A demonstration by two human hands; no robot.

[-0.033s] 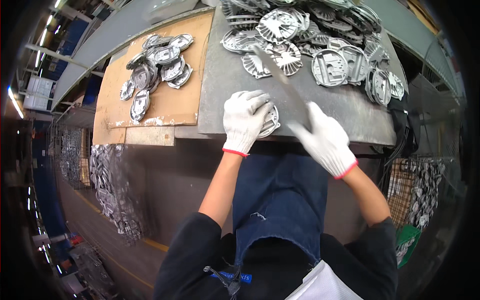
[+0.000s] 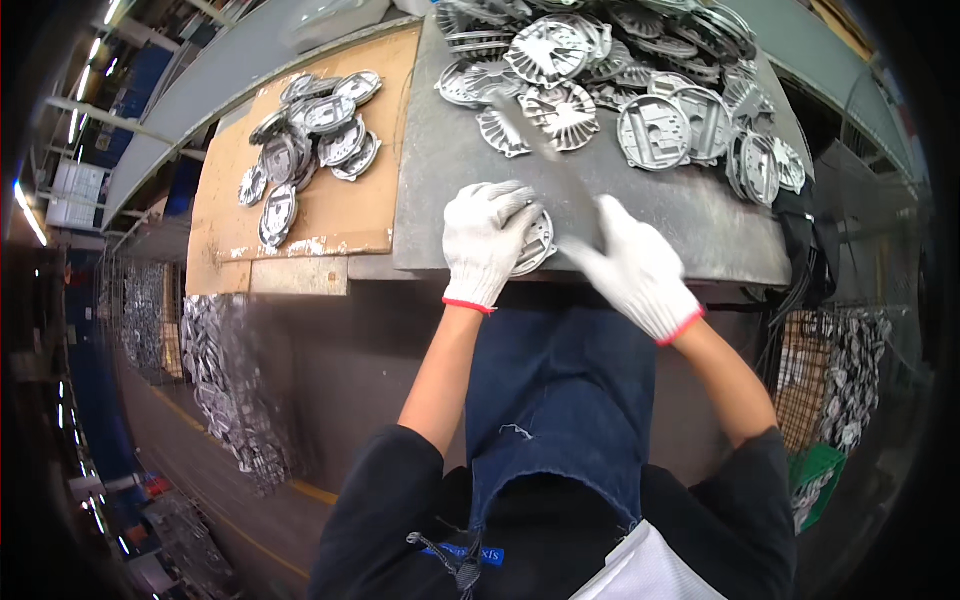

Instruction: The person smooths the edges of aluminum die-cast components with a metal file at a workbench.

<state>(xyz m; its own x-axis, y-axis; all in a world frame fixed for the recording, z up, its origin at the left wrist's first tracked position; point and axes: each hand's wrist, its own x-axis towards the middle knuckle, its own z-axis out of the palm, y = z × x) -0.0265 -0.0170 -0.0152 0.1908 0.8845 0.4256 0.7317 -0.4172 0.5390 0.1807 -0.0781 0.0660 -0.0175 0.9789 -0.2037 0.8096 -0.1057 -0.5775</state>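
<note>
The grey metal surface (image 2: 680,215) fills the upper middle of the view, and its near edge sits against the person's blue apron (image 2: 560,400), so work happens right at the body. At its far side lies a big heap of silvery cast metal plates (image 2: 620,75), round and ribbed, loosely piled within reach. To the left, a brown cardboard sheet (image 2: 340,215) carries a smaller, flatter cluster of similar plates (image 2: 305,140), apparently kept apart from the heap. Wire baskets of more castings (image 2: 850,375) hang low at the right, and another pile (image 2: 225,385) sits below the surface at the left.

At the near edge lies a single round plate (image 2: 535,245). The left hand (image 2: 485,240), in a white glove, presses down over it with fingers spread, a clamping grip that seems meant to keep it steady. The right hand (image 2: 635,270), also gloved, is closed around a long thin tool (image 2: 560,170) that blurs across the surface; I judge it a file, angled toward the plate's rim.
</note>
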